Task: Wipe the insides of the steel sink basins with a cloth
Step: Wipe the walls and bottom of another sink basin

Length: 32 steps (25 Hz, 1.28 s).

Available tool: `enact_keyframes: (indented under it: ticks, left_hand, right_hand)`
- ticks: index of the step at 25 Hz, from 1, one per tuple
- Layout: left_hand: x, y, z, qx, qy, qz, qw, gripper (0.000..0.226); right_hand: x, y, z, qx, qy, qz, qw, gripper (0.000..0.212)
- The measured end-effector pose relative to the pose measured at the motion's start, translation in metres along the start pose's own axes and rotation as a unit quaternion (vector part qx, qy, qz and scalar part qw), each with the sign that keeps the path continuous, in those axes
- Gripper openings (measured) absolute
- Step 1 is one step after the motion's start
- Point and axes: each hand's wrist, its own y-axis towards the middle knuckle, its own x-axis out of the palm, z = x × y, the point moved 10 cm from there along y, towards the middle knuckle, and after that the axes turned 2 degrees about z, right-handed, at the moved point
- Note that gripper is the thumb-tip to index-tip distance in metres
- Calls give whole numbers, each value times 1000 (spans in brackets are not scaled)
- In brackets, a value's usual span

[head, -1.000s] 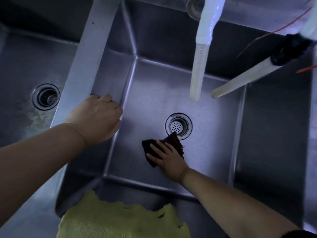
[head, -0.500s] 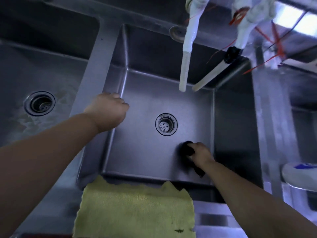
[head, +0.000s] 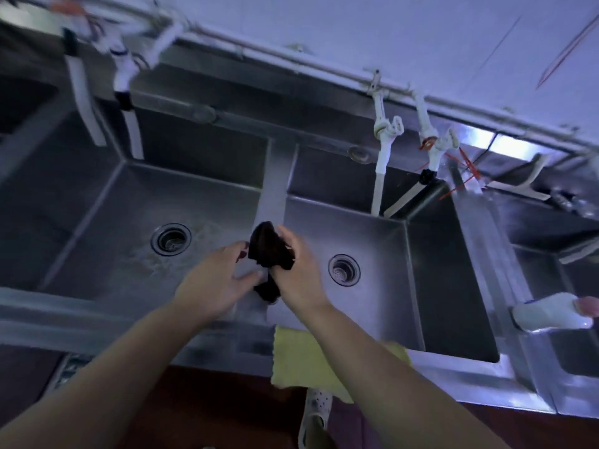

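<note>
A person is standing over a run of steel sink basins, both bare hands meeting above the divider (head: 274,192) between two of them. In the head camera's only view, the right hand (head: 299,273) is gripping a dark cloth (head: 270,251), its fingers curled around the bunched fabric, which is being held up in the air over the divider and is touching no steel. The left hand (head: 215,280) is reaching in beside it with fingers fairly straight and spread, its fingertips just at the cloth; whether it is pinching the fabric or only touching it cannot be told.

Judging progress, no wiping is happening at this moment. The left basin (head: 107,222) is showing a wet, streaky patch around its drain (head: 170,239), while the right basin (head: 382,254) is looking evenly smooth around its own drain (head: 344,269); which has been wiped cannot be read with certainty. The cloth appears to be getting refolded or passed between hands, which suggests more wiping is coming.

By count: two basins in full view, with part of a third basin (head: 551,286) at the right edge; two drains; one dark cloth; one yellow cloth (head: 301,361) draped over the front rim; one white bottle (head: 551,314) lying at the right; several white taps along the back wall, the left ones blurred.
</note>
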Motion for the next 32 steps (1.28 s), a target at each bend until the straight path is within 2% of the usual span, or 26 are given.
enact_keyframes:
  ticks: [2, 3, 4, 5, 7, 11, 14, 17, 21, 23, 28, 32]
  left_hand:
    - [-53, -33, -17, -35, -118, 64, 990, 28]
    - [-78, -49, -29, -55, -148, 97, 983, 11]
    - [-102, -64, -39, -69, -151, 128, 978, 7]
    - [-120, -76, -49, -80, -140, 150, 976, 12]
    - [-152, -96, -68, -95, -107, 184, 973, 8]
    - [-199, -118, -97, -117, -66, 225, 965, 29]
    - [-216, -112, -110, -122, -92, 242, 958, 16]
    - [-223, -90, -121, -118, -82, 224, 964, 19]
    - [-235, -44, -145, -127, -81, 201, 968, 14]
    - [-241, -22, -158, -137, -54, 185, 972, 13]
    - [-256, 31, -204, -179, -12, 158, 971, 20]
    - [-241, 60, -247, -218, 9, 89, 972, 15]
  right_hand:
    - [57, -19, -37, -47, -3, -52, 998, 57]
    - [82, -28, -53, -66, -13, -77, 995, 57]
    - [106, -37, -70, -86, -23, -100, 991, 56]
    - [125, -43, -83, -101, -26, -120, 987, 57]
    - [156, -56, -108, -119, -32, -157, 980, 59]
    - [192, -64, -136, -136, -39, -195, 971, 73]
    - [205, -44, -140, -91, -7, -205, 975, 77]
    - [222, -9, -140, -70, 5, -221, 973, 79]
    - [259, 44, -134, -9, 54, -291, 955, 73]
    - [272, 66, -128, 17, 52, -299, 953, 61]
    - [296, 123, -111, 64, 25, -299, 952, 16]
    - [308, 147, -84, 83, -22, -281, 956, 11]
